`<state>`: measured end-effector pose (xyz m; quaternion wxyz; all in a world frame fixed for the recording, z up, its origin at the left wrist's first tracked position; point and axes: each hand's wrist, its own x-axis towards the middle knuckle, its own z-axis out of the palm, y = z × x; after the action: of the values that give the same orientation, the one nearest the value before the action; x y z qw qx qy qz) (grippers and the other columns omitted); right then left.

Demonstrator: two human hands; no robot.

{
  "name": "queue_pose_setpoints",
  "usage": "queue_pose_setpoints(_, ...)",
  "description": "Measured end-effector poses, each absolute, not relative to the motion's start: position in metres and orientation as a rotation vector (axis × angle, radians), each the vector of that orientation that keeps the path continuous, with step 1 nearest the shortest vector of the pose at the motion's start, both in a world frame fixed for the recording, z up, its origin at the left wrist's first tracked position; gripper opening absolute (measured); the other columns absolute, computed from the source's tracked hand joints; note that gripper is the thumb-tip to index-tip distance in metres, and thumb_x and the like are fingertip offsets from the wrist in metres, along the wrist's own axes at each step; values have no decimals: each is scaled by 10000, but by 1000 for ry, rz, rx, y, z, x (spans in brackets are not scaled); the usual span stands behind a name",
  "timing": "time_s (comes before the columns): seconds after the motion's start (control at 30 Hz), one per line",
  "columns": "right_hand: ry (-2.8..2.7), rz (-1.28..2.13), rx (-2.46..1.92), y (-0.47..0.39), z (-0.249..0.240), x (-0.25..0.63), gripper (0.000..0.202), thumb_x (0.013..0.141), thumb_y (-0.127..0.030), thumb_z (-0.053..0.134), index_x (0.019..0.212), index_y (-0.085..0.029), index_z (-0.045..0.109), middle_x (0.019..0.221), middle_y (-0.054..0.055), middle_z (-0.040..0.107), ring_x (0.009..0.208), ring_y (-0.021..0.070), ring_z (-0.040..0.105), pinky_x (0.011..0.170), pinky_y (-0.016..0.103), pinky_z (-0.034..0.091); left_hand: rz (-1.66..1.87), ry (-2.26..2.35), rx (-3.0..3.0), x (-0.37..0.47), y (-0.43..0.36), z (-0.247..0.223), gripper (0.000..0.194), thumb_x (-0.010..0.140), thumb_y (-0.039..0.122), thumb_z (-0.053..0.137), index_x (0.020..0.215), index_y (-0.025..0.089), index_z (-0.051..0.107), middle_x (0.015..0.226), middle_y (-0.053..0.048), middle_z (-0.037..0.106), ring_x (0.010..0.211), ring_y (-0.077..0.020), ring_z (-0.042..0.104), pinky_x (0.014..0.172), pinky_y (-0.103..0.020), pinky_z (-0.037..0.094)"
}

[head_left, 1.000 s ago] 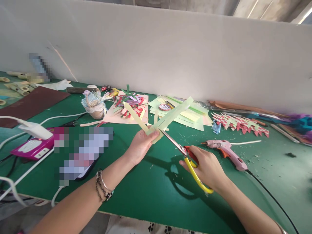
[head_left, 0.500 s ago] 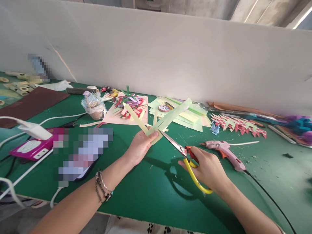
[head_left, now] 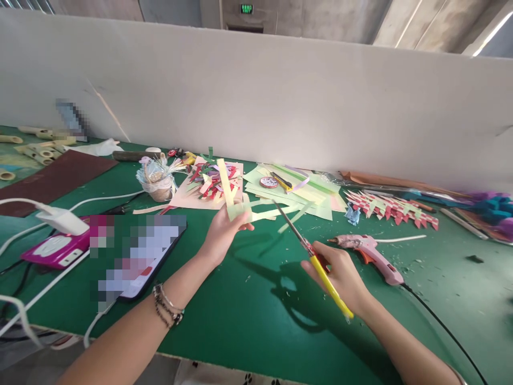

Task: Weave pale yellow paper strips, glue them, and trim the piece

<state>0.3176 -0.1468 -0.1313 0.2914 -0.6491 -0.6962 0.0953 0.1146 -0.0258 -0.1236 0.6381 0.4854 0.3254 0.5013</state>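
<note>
My left hand pinches several pale green and yellow paper strips above the middle of the green table. Some strips fan out to the right from its fingers. In my right hand are scissors with yellow and red handles, their blades pointing up and left at the light green strips. One narrow green strip slants by the blade tips; whether it is joined to the others I cannot tell.
A pink glue gun lies right of my right hand. Behind are coloured cut strips, green sheets, a small basket and a woven red-white piece. At left are a phone and a magenta power strip.
My left hand has moved slightly left and its strips have turned and spread. The scissors have tilted, with their handles seen more edge-on. A narrow green strip now hangs apart near the blades.
</note>
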Motion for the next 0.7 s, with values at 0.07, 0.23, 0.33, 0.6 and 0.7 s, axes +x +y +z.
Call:
queue_pose_setpoints(0.07, -1814, 313, -1699, -147, -131, 319, 347, 799, -433, 468, 596, -208, 299, 508, -69, 292, 488, 80, 223, 433, 204, 206, 1201, 804, 1153, 111, -20, -122, 300, 620, 316, 747, 857, 177, 626, 717, 25, 602, 566, -77, 527, 572, -218, 428)
queue_pose_setpoints(0.23, -1828, 387, -1635, -150, -130, 318, 320, 812, -404, 452, 607, -200, 317, 542, -60, 287, 526, 84, 217, 450, 208, 212, 1372, 725, 1114, 101, -8, -111, 307, 597, 342, 752, 853, 200, 658, 794, 5, 648, 709, -108, 562, 614, -205, 423)
queue_pose_setpoints(0.33, -1819, 404, -1620, -150, -130, 315, 333, 810, -424, 458, 607, -198, 321, 540, -60, 299, 525, 82, 217, 445, 207, 215, 1421, 654, 1084, 94, -4, -102, 274, 577, 362, 755, 779, 213, 647, 733, 14, 641, 681, -119, 563, 595, -209, 429)
queue_pose_setpoints(0.6, -1812, 388, -1602, -150, -131, 313, 345, 801, -440, 462, 599, -200, 319, 522, -63, 302, 502, 77, 226, 437, 205, 223, 1352, 669, 1239, 83, -3, -97, 279, 625, 383, 735, 827, 218, 636, 564, 51, 536, 464, -77, 453, 466, -202, 358)
queue_pose_setpoints(0.7, -1779, 383, -1544, -151, -130, 314, 327, 799, -436, 448, 599, -201, 339, 527, -55, 330, 493, 81, 260, 446, 214, 246, 1254, 687, 1358, 86, -8, -98, 292, 643, 403, 725, 856, 218, 648, 534, 58, 489, 398, -54, 363, 407, -200, 286)
